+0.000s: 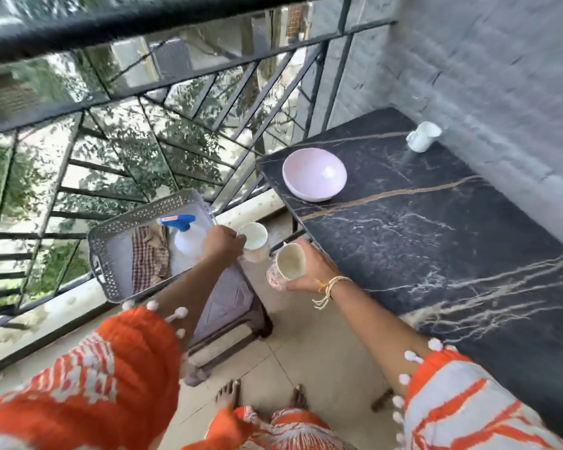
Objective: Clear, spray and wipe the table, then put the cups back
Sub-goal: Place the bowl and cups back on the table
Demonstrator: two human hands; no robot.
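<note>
Black marble table [436, 228] with pale veins fills the right of the frame; on its upper part sit a pink bowl [314, 178], seemingly empty, near the left edge, and a small white jug [422, 137] at the far corner by the grey wall. Left hand [223, 243] — fingers pinching the rim of a white cup [253, 236], held just off the table's left edge. Right hand [316, 267] — fingers wrapped round a patterned cup [288, 266]; both cups look empty, interiors pale. Grey perforated tray [111, 254] at centre left rests on a low stool [228, 303], holding a spray bottle [184, 233] with blue trigger and a checked cloth [148, 261]. Tiled floor [306, 345] lies open between stool and table.
</note>
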